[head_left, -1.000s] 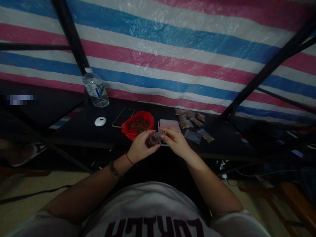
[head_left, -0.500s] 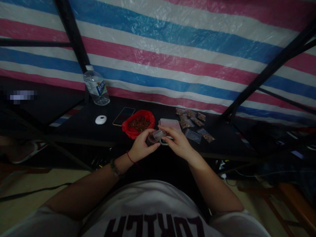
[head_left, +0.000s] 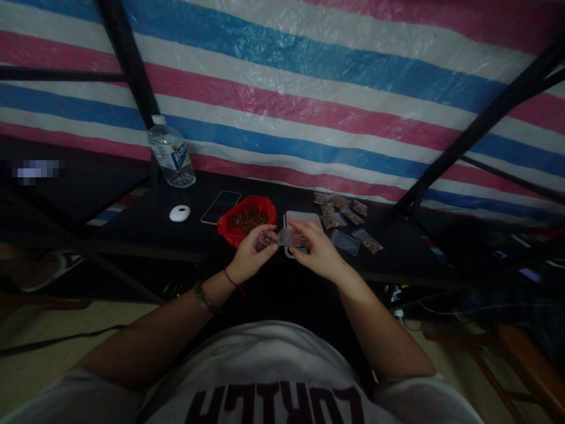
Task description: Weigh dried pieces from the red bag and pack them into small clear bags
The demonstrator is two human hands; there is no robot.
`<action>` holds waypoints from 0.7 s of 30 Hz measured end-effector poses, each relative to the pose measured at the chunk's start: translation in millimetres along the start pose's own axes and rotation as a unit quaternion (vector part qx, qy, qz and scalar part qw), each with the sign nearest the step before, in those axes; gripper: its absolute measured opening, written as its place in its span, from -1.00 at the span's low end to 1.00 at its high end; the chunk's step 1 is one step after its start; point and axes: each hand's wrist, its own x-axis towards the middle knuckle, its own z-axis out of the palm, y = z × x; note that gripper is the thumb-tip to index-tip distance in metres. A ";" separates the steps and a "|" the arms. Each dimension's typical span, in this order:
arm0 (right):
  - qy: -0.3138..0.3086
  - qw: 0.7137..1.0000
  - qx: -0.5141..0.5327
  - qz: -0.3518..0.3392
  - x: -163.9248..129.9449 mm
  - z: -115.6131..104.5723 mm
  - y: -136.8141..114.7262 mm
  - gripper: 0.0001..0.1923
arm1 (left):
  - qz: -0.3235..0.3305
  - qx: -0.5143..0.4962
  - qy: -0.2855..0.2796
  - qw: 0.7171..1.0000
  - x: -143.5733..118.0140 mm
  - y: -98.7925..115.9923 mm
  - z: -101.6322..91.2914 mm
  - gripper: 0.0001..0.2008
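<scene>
Both hands up over the near edge of the black tabletop, working one small clear plastic bag between them. Left hand curled, thumb and fingertips pinched on the bag's left end; grip clamped. Right hand pinching the bag's right side from above, fingers together on the plastic; grip clamped too. Bag held just above the tabletop, not resting on it, directly in front of a pinkish flat slab, possibly a small scale, hard to tell in this dim light. Bag contents unreadable: too dark and too small.

Just left of the hands: red plastic bag lying open, holding a heap of brown bits. Left of that, a phone flat on the tabletop, screen dark. Further left, a small white oval object. Behind those, near the back edge, a clear water bottle with white cap, upright beside a black post.

Right of the slab: cluster of filled small packets holding brown material, scattered, some touching each other. Two more packets nearer the front edge, one looking empty, one filled.

Red cord and a dark bracelet on the left wrist. White shirt with dark lettering at bottom of view. Striped pink, blue and white tarp behind the tabletop.
</scene>
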 end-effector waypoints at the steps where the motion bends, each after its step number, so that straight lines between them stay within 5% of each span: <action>1: 0.000 1.000 0.001 0.011 0.3 0.7 0.0 -0.43 | -0.019 -0.060 0.006 0.998 1.0 0.7 0.0 -0.57; 5: 0.017 0.999 0.036 0.037 2.8 0.9 7.0 -0.54 | -0.080 -0.245 0.022 0.966 5.0 9.9 -2.0 -0.54; 12: 0.113 0.981 0.076 0.140 6.6 -1.5 50.2 -0.65 | -0.208 -0.322 0.097 0.918 20.1 16.5 -16.9 -0.58; 15: 0.115 0.977 0.094 0.154 7.8 -1.1 62.1 -0.63 | -0.165 -0.306 0.095 0.933 28.5 17.9 -31.1 -0.56; 19: 0.094 0.982 0.093 0.136 12.5 4.1 67.2 -0.57 | -0.027 -0.213 0.219 0.952 42.1 13.0 -63.2 -0.66; 21: 0.082 0.985 0.083 0.126 17.5 8.8 66.1 -0.55 | 0.022 -0.122 0.244 0.962 46.9 8.1 -79.6 -0.55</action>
